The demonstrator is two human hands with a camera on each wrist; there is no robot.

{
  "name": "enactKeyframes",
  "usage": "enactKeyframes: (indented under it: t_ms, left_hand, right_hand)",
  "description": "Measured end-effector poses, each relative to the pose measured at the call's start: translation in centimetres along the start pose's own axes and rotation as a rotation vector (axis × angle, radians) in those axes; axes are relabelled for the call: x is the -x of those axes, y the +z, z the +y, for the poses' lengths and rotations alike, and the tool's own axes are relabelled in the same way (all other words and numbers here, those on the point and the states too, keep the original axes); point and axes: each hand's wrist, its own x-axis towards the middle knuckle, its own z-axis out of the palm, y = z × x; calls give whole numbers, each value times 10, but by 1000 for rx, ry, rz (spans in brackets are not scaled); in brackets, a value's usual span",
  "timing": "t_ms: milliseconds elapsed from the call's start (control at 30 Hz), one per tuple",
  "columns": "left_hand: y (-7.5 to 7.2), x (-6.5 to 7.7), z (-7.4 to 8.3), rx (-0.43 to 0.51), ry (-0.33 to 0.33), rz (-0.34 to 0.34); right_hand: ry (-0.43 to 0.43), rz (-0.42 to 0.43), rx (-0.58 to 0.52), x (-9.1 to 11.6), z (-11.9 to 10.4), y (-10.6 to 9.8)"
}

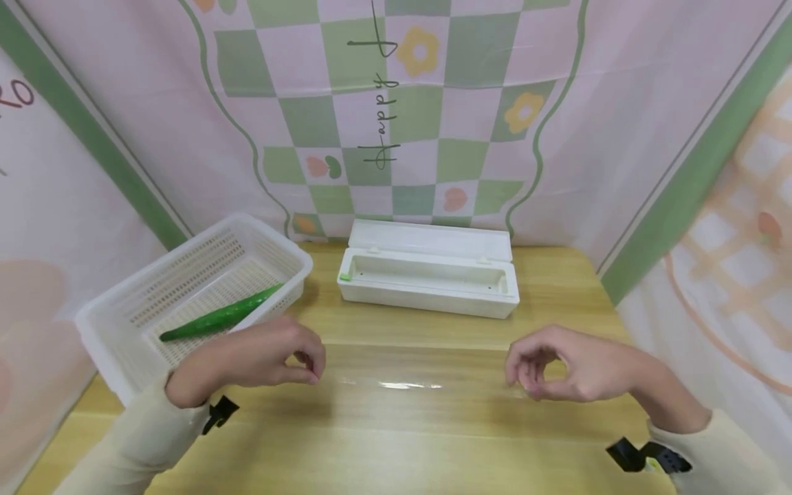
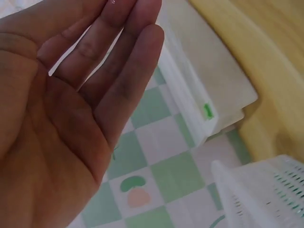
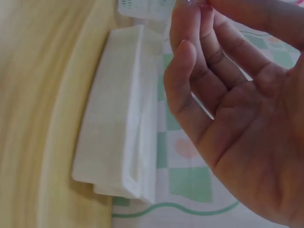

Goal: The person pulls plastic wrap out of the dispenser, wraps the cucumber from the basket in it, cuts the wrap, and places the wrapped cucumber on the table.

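A clear sheet of cling film (image 1: 410, 386) is stretched flat above the table between the two hands, showing by its glare and a faint far edge. The left hand (image 1: 272, 354) pinches its left end between thumb and fingers. At the right end, the right hand (image 1: 566, 364) pinches the film the same way, fingers curled. Both wrist views show the palms, with the fingertips cut off at the top. Behind the film stands a long white box (image 1: 427, 297), its lid (image 1: 430, 238) tipped back and a small green slider at its left end.
At the left, a white plastic basket (image 1: 114, 302) with slotted walls holds a long green cucumber (image 1: 223, 318). The wooden table (image 1: 396, 454) runs beneath both hands. A checkered cloth (image 1: 408, 117) hangs behind the box.
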Motion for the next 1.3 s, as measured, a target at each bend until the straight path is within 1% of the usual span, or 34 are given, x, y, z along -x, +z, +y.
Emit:
enactKeyframes:
  t_ms: [67,167,333,433,533,700,833,1000,1100,1300]
  left_hand:
    - [9,-2,-3,7,-1,-25]
    - [21,-4,-8,22,1,-53]
    - [38,-8,-17,30,-23,-74]
    - [47,-10,-22,14,-34,-74]
    - [55,-12,-27,0,-52,-63]
    - [69,-17,-35,-38,-105,-35]
    - [79,-23,-38,-106,-146,-10]
    - [90,-29,-37,-185,-186,13]
    - [95,-32,-37,-221,-200,24]
    - [102,-36,-38,-280,-224,12]
  right_hand:
    - [21,-22,-5,-2,5,7]
    - [77,-49,11,-6,14,18]
    - [164,-82,63,-12,27,33]
    - [201,-91,92,-14,35,39]
    - [240,-93,92,-15,42,45]
    - [303,-61,86,-19,50,53]
    - [355,-9,93,-23,53,60]
    - [374,49,205,-27,57,70]
    - [392,57,236,-30,60,74]
    - [424,41,260,-31,65,77]
